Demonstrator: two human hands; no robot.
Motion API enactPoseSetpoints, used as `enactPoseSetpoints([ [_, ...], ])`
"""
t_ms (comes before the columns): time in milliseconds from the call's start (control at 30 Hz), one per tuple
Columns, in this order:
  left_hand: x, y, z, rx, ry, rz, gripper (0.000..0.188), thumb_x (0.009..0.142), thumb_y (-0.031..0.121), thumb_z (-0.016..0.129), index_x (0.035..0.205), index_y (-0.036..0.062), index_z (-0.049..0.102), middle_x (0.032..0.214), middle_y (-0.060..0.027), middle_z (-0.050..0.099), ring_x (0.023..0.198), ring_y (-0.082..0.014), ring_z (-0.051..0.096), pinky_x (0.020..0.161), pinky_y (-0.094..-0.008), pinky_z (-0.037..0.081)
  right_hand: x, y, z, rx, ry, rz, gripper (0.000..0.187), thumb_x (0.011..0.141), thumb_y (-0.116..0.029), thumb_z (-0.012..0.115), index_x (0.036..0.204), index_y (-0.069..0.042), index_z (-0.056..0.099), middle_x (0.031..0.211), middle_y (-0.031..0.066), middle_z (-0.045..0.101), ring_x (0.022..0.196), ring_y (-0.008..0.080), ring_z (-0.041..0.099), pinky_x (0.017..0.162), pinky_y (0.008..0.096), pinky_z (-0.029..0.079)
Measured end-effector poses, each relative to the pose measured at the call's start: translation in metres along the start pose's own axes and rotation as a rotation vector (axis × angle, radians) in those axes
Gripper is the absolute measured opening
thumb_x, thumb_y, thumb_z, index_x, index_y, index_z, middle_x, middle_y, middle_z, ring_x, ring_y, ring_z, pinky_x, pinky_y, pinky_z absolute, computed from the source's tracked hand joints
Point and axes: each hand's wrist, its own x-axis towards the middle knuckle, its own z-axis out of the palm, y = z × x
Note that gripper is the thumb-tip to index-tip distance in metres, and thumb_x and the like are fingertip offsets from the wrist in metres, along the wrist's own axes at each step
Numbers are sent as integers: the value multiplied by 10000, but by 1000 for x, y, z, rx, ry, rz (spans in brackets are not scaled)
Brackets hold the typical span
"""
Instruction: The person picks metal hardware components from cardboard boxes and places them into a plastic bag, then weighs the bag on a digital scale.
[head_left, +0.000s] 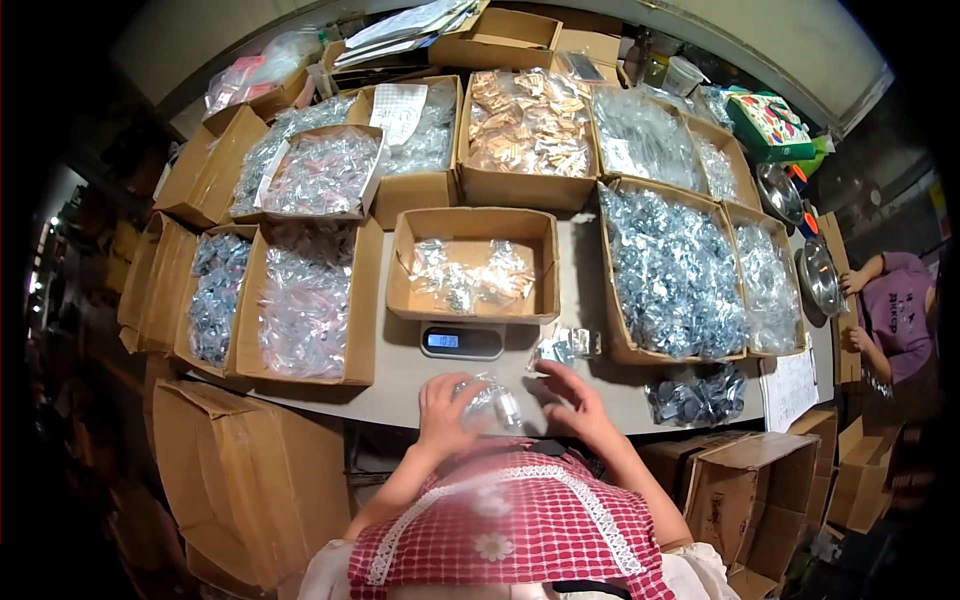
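At the table's near edge, in front of my apron, lies a small clear plastic bag (492, 403) with a white piece showing inside. My left hand (447, 408) has its curled fingers on the bag's left side. To the right of it, my right hand (577, 402) is held apart from the bag, fingers bent but spread, with nothing visible in them. Just beyond my right fingertips are small clear packets (568, 345) with grey parts. Ahead of my hands is a digital scale (462, 341) with a lit display, and an open cardboard box (473, 306) holding several small bags sits over it.
Boxes of bagged metal parts (675, 275) stand at right, and boxes of clear bags (305, 310) at left. A box of copper-coloured parts (530, 120) is at the back. Dark round parts in a bag (697, 395) and papers (790, 390) lie near right. A co-worker (900, 310) is at far right.
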Motion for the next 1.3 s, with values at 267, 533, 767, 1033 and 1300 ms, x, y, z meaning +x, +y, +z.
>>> enactPoseSetpoints([
  [267, 11, 26, 6, 114, 56, -61, 682, 699, 541, 800, 1219, 133, 636, 1229, -101, 513, 1188, -318, 441, 1033, -502, 302, 14, 17, -18, -843, 482, -344, 496, 843, -54, 658, 1321, -42, 527, 1271, 217, 509, 1050, 375, 581, 905, 413, 493],
  [533, 12, 25, 19, 125, 90, -60, 638, 697, 492, 803, 1200, 134, 639, 1222, -95, 547, 1165, -305, 481, 1025, -484, 313, 19, 45, -27, -1010, 526, -393, 147, 850, -91, 665, 986, -69, 615, 886, 133, 614, 798, 359, 587, 682, 458, 451],
  [767, 11, 21, 20, 100, 126, -39, 580, 700, 460, 808, 1163, 145, 659, 1217, -83, 564, 1154, -296, 502, 1000, -462, 340, -12, 39, -10, -930, 98, -415, 176, 782, -46, 649, 956, -60, 625, 867, 139, 630, 787, 364, 596, 689, 451, 461],
  [1033, 10, 17, 25, 94, 121, -31, 491, 771, 386, 776, 1172, 130, 656, 1244, -85, 563, 1161, -302, 503, 1006, -469, 335, 29, 22, -35, -1046, 481, -447, 495, 782, 19, 599, 1274, -29, 571, 1274, 184, 569, 1098, 406, 571, 897, 423, 497],
  [1300, 5, -7, 22, -388, 279, -246, 374, 845, 45, 618, 1219, 45, 631, 1241, -138, 622, 1159, -336, 562, 1021, -403, 413, 25, 47, -30, -1070, 497, -95, 639, 801, -392, 747, 1251, -8, 506, 1049, 232, 640, 902, 431, 640, 761, 500, 512],
])
